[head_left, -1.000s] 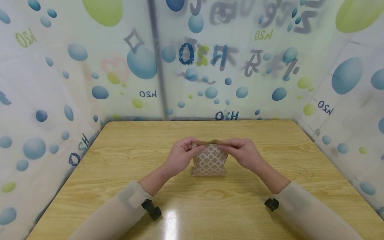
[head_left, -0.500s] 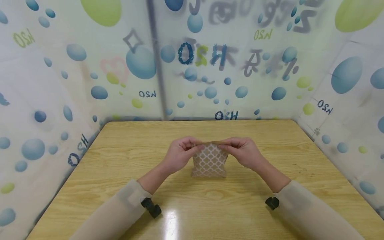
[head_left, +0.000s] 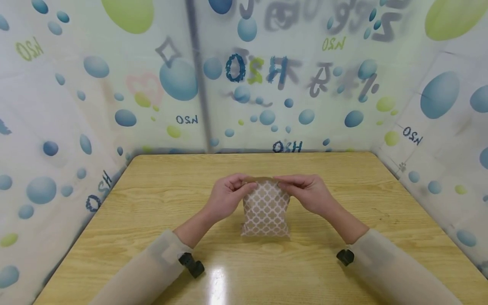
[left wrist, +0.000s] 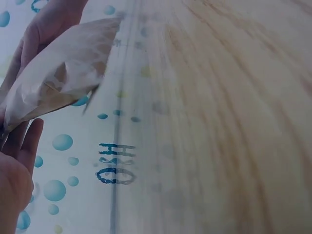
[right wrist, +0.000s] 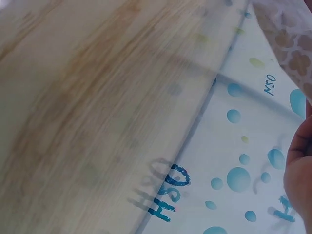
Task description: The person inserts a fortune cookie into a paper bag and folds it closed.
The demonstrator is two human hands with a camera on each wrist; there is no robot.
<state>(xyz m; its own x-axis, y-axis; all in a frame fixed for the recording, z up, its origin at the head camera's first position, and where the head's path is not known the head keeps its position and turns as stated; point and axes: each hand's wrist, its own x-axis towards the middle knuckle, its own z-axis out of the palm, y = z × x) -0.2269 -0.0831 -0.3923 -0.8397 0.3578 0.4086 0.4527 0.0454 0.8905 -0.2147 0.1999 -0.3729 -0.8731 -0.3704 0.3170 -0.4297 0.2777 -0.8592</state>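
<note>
A small brown paper bag (head_left: 266,209) with a white lattice pattern hangs between both hands in the head view, its bottom edge toward me. My left hand (head_left: 228,197) pinches the top left corner between thumb and fingers. At the opposite top corner, my right hand (head_left: 308,194) pinches it the same way. A plain brown strip of the bag shows along the top between the fingertips. The left wrist view shows the bag (left wrist: 68,63) bulging and creased, close over the table. Only a patterned edge of the bag (right wrist: 292,48) appears in the right wrist view.
The wooden table (head_left: 160,182) lies under both arms. A pale wall covering (head_left: 244,118) with blue and green dots stands behind it and along both sides. Dark wrist devices sit at the left sleeve (head_left: 192,265) and the right sleeve (head_left: 345,257).
The bag's lower end has swung toward me, so more of its patterned face shows and its bottom edge sits lower in the view. Both hands have stayed nearly in place.
</note>
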